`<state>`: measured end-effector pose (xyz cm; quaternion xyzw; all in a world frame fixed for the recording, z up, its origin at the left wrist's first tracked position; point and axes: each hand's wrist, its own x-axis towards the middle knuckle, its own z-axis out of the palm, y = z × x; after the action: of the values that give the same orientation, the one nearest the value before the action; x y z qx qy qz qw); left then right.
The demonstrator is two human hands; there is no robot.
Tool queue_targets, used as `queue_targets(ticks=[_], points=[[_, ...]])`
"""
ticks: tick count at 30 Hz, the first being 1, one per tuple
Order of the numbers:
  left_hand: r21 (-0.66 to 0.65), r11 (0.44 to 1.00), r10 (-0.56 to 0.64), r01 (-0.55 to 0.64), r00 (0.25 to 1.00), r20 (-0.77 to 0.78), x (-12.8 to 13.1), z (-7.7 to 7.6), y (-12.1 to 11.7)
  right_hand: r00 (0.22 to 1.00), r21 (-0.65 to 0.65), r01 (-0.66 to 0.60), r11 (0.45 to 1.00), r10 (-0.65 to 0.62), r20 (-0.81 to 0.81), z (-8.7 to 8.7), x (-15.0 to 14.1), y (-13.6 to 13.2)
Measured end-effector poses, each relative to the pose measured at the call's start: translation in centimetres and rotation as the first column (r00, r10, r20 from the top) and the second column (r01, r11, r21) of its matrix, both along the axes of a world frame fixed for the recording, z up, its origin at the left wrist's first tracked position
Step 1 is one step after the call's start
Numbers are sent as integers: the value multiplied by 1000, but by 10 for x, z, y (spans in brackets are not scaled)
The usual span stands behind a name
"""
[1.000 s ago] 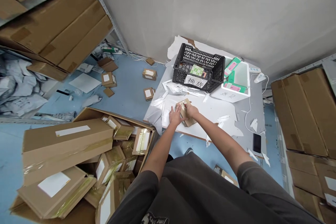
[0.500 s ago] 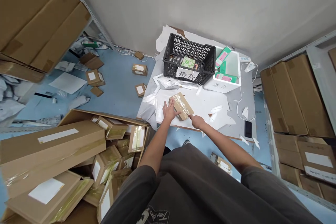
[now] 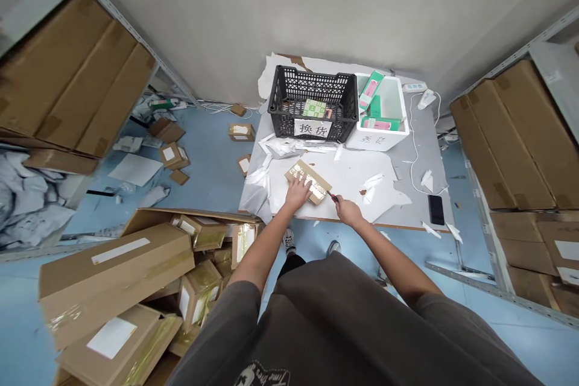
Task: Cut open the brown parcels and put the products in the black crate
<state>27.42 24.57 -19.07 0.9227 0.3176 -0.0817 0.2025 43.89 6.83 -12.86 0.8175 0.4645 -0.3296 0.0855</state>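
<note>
A small taped cardboard box [image 3: 320,183] lies at an angle on white paper near the table's front edge. On top of it rests my left hand [image 3: 298,191], fingers spread flat over the shiny tape. My right hand [image 3: 349,212] is closed around a small knife [image 3: 334,198] with a red and black handle. The knife points left, its thin tip at the right end of the box; whether it touches the cardboard I cannot tell.
Behind the box stand a black crate [image 3: 335,81] and a white foam box [image 3: 404,105] holding green-and-pink packages. A phone [image 3: 436,210] lies on the right. Left of me, a big carton [image 3: 149,215] is piled with parcels. Shelves of boxes flank both sides.
My left hand has shifted from the box's left side onto its top, fingers flatter. My right hand has drawn slightly back to the right, showing the knife handle. The view has tilted.
</note>
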Motion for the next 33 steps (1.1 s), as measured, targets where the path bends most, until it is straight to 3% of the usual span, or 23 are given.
queue_targets(ticks=[3,6,9,15,18,21,27,29,33], points=[[-70,968,-238,241,970,50,6,2,-1,988,122,145,982,-138,-62,-5,19,-7],[-73,951,-301,301,954,8,14,3,2,948,233,300,925,-262,-178,-13,36,-10],[-35,948,-318,317,946,-62,24,4,6,848,283,489,825,-372,-378,-24,46,-8],[24,931,-360,365,926,-110,43,4,9,588,128,733,668,-528,-612,-50,47,3],[9,943,-326,334,928,-182,53,6,8,532,58,767,639,-584,-613,-62,45,3],[-7,960,-277,281,941,-193,61,8,5,597,49,705,707,-554,-580,-69,46,1],[36,963,-263,268,959,-108,61,5,4,889,103,346,933,-291,-354,-67,50,9],[51,962,-262,267,962,-82,59,2,5,943,104,232,967,-197,-270,-65,49,17],[40,967,-252,253,967,-31,56,-3,6,979,76,96,992,-80,-185,-62,46,29]])
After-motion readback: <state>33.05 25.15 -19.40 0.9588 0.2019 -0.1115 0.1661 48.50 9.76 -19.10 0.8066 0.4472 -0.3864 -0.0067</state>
